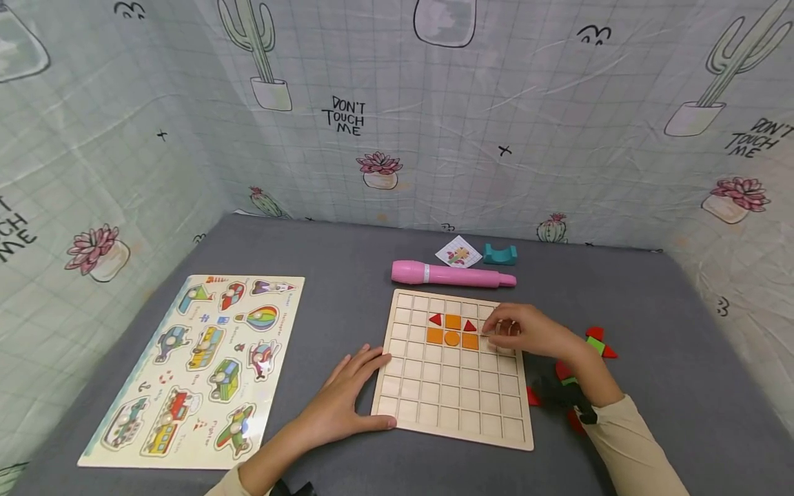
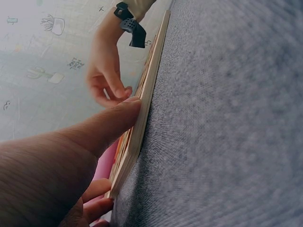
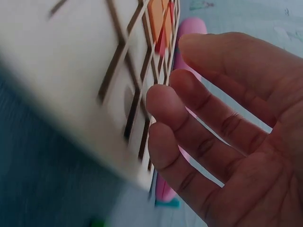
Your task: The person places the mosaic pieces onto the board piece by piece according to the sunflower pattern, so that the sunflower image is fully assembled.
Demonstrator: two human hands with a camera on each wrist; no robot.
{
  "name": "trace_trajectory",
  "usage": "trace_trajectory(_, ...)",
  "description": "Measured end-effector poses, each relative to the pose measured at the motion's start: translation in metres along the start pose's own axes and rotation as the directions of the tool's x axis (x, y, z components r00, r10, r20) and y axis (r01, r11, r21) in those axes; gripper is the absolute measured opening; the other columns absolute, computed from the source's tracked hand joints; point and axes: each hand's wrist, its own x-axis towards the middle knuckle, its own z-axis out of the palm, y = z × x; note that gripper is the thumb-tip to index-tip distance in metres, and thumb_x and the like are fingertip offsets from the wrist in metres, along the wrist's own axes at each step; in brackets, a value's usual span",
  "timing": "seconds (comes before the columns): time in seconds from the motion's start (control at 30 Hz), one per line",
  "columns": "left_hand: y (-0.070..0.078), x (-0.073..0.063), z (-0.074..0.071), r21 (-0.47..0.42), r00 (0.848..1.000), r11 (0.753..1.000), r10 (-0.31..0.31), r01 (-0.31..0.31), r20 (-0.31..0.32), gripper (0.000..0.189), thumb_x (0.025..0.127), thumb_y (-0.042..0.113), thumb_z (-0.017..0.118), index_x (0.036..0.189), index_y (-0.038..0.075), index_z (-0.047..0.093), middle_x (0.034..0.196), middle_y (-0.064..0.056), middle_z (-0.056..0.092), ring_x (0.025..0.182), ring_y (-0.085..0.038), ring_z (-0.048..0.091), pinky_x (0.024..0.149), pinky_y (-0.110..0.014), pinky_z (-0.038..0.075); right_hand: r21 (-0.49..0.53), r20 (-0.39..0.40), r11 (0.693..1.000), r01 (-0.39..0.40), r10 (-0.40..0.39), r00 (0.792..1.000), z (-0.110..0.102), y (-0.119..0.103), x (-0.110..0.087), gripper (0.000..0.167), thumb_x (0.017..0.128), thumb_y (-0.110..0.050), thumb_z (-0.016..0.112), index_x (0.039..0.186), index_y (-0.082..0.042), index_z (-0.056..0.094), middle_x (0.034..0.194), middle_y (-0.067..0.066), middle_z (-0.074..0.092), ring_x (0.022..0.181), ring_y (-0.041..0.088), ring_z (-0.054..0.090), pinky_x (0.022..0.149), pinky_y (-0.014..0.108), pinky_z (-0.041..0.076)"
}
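A pale wooden grid board (image 1: 446, 393) lies flat on the grey table. In its upper part sit several orange tiles, among them an orange square (image 1: 453, 322) and an orange circle (image 1: 452, 338), with red triangles (image 1: 469, 326) on both sides of the upper square. My left hand (image 1: 338, 403) steadies the board's left side, its thumb on the near edge and fingers at the left edge. Over the upper right cells hovers my right hand (image 1: 527, 331), fingers loosely bent. The right wrist view shows nothing between its fingers (image 3: 163, 101) and thumb.
Red and green pieces (image 1: 595, 344) lie right of the board, some partly hidden by the right forearm. Beyond the board are a pink pen-like stick (image 1: 455, 275), a small picture card (image 1: 459, 253) and a teal holder (image 1: 500, 255). A vehicle puzzle board (image 1: 248, 358) lies left.
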Motion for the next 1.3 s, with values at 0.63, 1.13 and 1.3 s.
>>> trace_trajectory(0.63, 0.0, -0.001, 0.0, -0.002, 1.0, 1.0, -0.002, 0.002, -0.002, 0.091, 0.075, 0.052, 0.08, 0.147, 0.011, 0.043, 0.154, -0.01, 0.036, 0.148, -0.034, 0.019, 0.118, -0.058, 0.01, -0.058, -0.175, 0.998, -0.023, 0.013, 0.984, -0.03, 0.026, -0.06, 0.015, 0.089, -0.003, 0.069, 0.104, -0.005, 0.069, 0.095, 0.004, 0.063, 0.076, 0.005, 0.059, 0.065, 0.023, 0.052)
trace_trajectory(1.13, 0.0, 0.0, 0.0, 0.012, 1.0, 1.0, 0.007, -0.007, -0.007, 0.091, 0.075, 0.05, 0.08, 0.147, 0.01, 0.043, 0.153, -0.01, 0.036, 0.148, -0.034, 0.02, 0.119, -0.057, 0.011, 0.162, 0.01, 0.977, 0.14, -0.144, 0.99, -0.044, 0.056, -0.105, 0.019, 0.084, 0.011, 0.068, 0.102, 0.004, 0.063, 0.095, 0.005, 0.061, 0.067, 0.015, 0.057, 0.053, 0.025, 0.051)
trace_trajectory(1.3, 0.0, 0.0, 0.0, 0.014, 1.0, 1.0, 0.008, -0.008, -0.005, 0.09, 0.075, 0.05, 0.08, 0.147, 0.01, 0.043, 0.153, -0.01, 0.036, 0.148, -0.034, 0.02, 0.118, -0.057, 0.011, 0.321, 0.14, 0.945, 0.052, -0.102, 0.985, -0.046, 0.062, -0.118, 0.021, 0.087, 0.012, 0.064, 0.107, 0.008, 0.06, 0.087, 0.014, 0.059, 0.069, 0.018, 0.058, 0.054, 0.029, 0.051)
